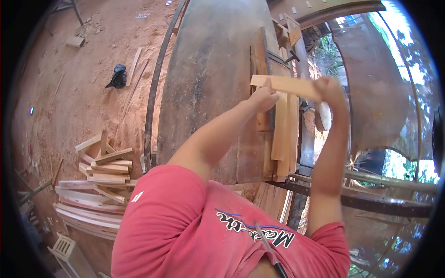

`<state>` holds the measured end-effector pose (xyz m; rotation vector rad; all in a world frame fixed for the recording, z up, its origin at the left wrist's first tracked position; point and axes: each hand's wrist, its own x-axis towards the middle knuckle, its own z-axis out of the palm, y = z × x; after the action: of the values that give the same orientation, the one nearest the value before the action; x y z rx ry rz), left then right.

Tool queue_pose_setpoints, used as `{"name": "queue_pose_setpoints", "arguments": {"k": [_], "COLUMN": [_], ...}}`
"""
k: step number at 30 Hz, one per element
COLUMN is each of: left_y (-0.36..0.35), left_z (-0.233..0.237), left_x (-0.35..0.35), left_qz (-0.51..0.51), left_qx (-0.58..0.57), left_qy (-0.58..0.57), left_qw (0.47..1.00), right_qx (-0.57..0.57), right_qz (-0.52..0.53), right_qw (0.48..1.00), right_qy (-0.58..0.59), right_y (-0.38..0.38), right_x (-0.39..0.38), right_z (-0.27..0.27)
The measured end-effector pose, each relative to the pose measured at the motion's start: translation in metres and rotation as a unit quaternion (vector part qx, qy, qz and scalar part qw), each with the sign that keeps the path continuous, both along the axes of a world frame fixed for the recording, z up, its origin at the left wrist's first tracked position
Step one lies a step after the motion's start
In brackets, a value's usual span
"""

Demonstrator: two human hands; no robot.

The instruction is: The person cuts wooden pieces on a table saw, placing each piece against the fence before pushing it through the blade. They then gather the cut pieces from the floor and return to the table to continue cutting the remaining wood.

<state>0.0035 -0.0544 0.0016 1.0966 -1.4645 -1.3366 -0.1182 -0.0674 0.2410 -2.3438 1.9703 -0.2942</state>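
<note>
A short, pale wooden board (294, 86) is held crosswise above the right side of the workbench. My right hand (330, 90), somewhat blurred, is closed around its right end. Near the left end, my left hand (265, 97) grips the lower edge, one digit raised against the board's face. Beneath the board, long pale wooden strips (281, 134) lie along the bench edge. Beside them is a thicker, darker wooden block (263, 111). A dark metal clamp-like piece (291, 56) sits just beyond the board.
The worn workbench top (204, 74) stretches away before me. Cut wood pieces (109, 171) are piled on the dirt floor at left, near a black bag (118, 76). Large dark slabs (375, 83) stand at right, and a dark rail (384, 204) crosses below them.
</note>
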Motion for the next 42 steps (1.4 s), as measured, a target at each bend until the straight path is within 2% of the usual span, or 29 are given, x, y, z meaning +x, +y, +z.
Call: {"name": "queue_pose_setpoints", "arguments": {"k": [2,3,4,5,6,8,9,12,13,14,16,18,19,20,21,23,25,26,27,28,32,34,36,37,38,39,40,41,42], "left_y": [0.017,0.028,0.041,0.053,0.064,0.089,0.109,0.155,0.172,0.187,0.215,0.228,0.231,0.236,0.244,0.259,0.292,0.308,0.326,0.344,0.399,0.417,0.447,0.459,0.474,0.48,0.493,0.508,0.514], "left_z": [-0.026,-0.027,-0.028,-0.028,-0.029,-0.037,-0.028,-0.043,-0.042,-0.031,-0.009,-0.014,-0.016,-0.007,0.002,-0.01,0.004,-0.001,-0.009,-0.015,-0.047,-0.095,-0.153,-0.142,-0.178,-0.167,-0.193,-0.22,-0.192], "left_x": [-0.013,-0.009,-0.002,0.001,-0.003,-0.01,-0.003,-0.007,-0.005,-0.002,0.001,0.012,0.024,0.04,0.057,0.096,0.137,0.156,0.175,0.194,0.25,0.271,0.298,0.306,0.321,0.324,0.343,0.363,0.366], "left_qz": [0.012,0.003,-0.033,-0.067,-0.073,-0.005,-0.022,-0.022,-0.003,-0.015,0.033,-0.004,-0.035,-0.023,0.011,0.042,0.113,0.124,0.189,0.261,0.444,0.563,0.587,0.585,0.597,0.603,0.612,0.552,0.538], "left_qx": [0.013,0.006,0.069,0.134,0.13,0.127,0.064,0.131,0.181,0.187,0.392,0.386,0.366,0.368,0.337,0.294,0.289,0.293,0.287,0.276,0.286,0.332,0.364,0.413,0.395,0.401,0.418,0.369,0.411], "left_qy": [-0.01,-0.012,0.01,0.028,0.021,-0.089,-0.121,-0.079,-0.001,-0.012,0.178,0.148,0.126,0.122,0.072,0.011,0.114,0.114,0.175,0.232,0.241,0.337,0.311,0.293,0.282,0.265,0.244,0.345,0.32], "left_qw": [1.0,1.0,0.997,0.988,0.989,0.988,0.99,0.988,0.984,0.982,0.902,0.911,0.922,0.921,0.939,0.955,0.944,0.941,0.923,0.895,0.814,0.678,0.653,0.633,0.638,0.637,0.626,0.664,0.662], "right_qx": [0.07,0.048,0.097,0.093,0.089,0.114,0.111,0.108,0.116,0.124,0.129,0.245,0.308,0.201,0.067,0.064,-0.039,-0.085,-0.13,-0.105,-0.016,-0.023,-0.045,-0.041,-0.04,-0.024,-0.011,-0.033,-0.055], "right_qz": [-0.053,-0.013,-0.092,-0.113,-0.132,-0.154,-0.158,-0.186,-0.161,-0.137,-0.121,-0.081,-0.155,-0.145,-0.089,-0.152,-0.15,-0.135,-0.115,-0.104,-0.126,-0.116,-0.131,-0.114,-0.108,-0.116,-0.124,-0.119,-0.109], "right_qw": [0.994,0.999,0.99,0.989,0.987,0.981,0.981,0.973,0.971,0.966,0.957,0.862,0.832,0.846,0.91,0.942,0.968,0.981,0.984,0.989,0.991,0.989,0.981,0.979,0.974,0.979,0.983,0.987,0.99], "right_qy": [-0.067,0.001,-0.033,-0.021,-0.011,-0.013,-0.022,-0.083,-0.131,-0.179,-0.229,-0.436,-0.435,-0.472,-0.399,-0.293,-0.197,-0.113,-0.03,-0.019,0.035,0.085,0.136,0.165,0.194,0.166,0.135,0.103,0.071], "right_y": [0.084,0.117,0.155,0.185,0.208,0.243,0.257,0.286,0.293,0.3,0.316,0.32,0.316,0.312,0.3,0.278,0.256,0.243,0.231,0.221,0.201,0.191,0.184,0.18,0.177,0.178,0.177,0.174,0.172], "right_x": [-0.007,-0.016,-0.012,-0.008,-0.003,0.0,-0.004,-0.017,-0.025,-0.021,-0.019,-0.021,-0.021,-0.025,-0.035,-0.046,-0.058,-0.071,-0.082,-0.085,-0.056,-0.057,-0.06,-0.063,-0.068,-0.069,-0.067,-0.071,-0.079], "right_z": [-0.024,-0.046,-0.064,-0.084,-0.103,-0.136,-0.15,-0.183,-0.191,-0.188,-0.183,-0.187,-0.168,-0.177,-0.188,-0.169,-0.172,-0.181,-0.192,-0.191,-0.181,-0.198,-0.212,-0.215,-0.214,-0.21,-0.208,-0.211,-0.212]}}
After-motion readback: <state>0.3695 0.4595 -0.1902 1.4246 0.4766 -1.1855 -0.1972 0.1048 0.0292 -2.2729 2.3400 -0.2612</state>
